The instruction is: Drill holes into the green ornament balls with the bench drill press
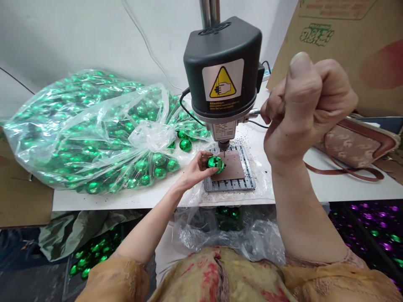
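Note:
Between the thumb and fingers of my left hand (pixel 200 166) is a shiny green faceted ball (pixel 215 164), with a small dark spot on its right side. The ball is held over a brown board (pixel 231 165) on the slotted metal base (pixel 250 178) of a bench drill press (pixel 223 67). Just above and to the right of the ball, the drill chuck (pixel 223 145) points a thin bit downward. My right hand (pixel 310 100) is raised at the right of the drill head, its fingers curled around the feed handle (pixel 254 113), which is mostly hidden.
A large clear bag of green balls (pixel 94 126) fills the table's left side, with a loose green ball (pixel 185 145) beside it. A handbag (pixel 359 140) and cardboard box (pixel 346 42) stand at right. Plastic sheeting (pixel 201 226) hangs at the front edge. Purple and green balls (pixel 378 226) lie lower right.

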Tool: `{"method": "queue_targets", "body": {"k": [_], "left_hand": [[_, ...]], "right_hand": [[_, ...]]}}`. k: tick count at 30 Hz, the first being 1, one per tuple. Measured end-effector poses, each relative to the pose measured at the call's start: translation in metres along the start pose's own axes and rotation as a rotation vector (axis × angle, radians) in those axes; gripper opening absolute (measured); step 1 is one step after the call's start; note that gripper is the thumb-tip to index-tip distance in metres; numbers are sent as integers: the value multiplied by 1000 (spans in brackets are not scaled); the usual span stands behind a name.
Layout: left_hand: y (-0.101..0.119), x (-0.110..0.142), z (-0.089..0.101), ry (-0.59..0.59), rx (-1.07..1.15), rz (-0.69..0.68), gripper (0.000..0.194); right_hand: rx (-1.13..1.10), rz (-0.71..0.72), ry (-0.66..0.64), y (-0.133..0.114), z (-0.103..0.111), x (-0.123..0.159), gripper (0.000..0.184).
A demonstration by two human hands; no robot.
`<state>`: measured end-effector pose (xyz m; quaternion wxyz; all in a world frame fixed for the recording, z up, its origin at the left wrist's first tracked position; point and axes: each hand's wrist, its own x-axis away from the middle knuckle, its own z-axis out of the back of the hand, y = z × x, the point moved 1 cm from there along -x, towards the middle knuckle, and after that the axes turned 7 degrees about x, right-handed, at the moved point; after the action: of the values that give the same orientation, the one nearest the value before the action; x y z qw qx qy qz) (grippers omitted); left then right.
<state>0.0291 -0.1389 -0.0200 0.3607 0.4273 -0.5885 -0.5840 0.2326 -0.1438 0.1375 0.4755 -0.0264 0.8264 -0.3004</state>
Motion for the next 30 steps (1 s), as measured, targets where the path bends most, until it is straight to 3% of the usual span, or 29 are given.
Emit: {"method": "queue_targets", "body": {"k": [4,10,19,30], "left_hand": [[-14,-10,-3,47,-127,-47,62],[-14,-17,-6,28,-288,-55,62],[-26,-15,-33,169,-361,-136,54],[-32,-11,-34,178,-375,-174,56]], "right_hand": [[78,-38,-9,2,1,1,53],[48,-38,-32,-1,2,1,51],[84,-78,-55,-4,2,1,53],[-35,71,7,8,11,20,56]]}}
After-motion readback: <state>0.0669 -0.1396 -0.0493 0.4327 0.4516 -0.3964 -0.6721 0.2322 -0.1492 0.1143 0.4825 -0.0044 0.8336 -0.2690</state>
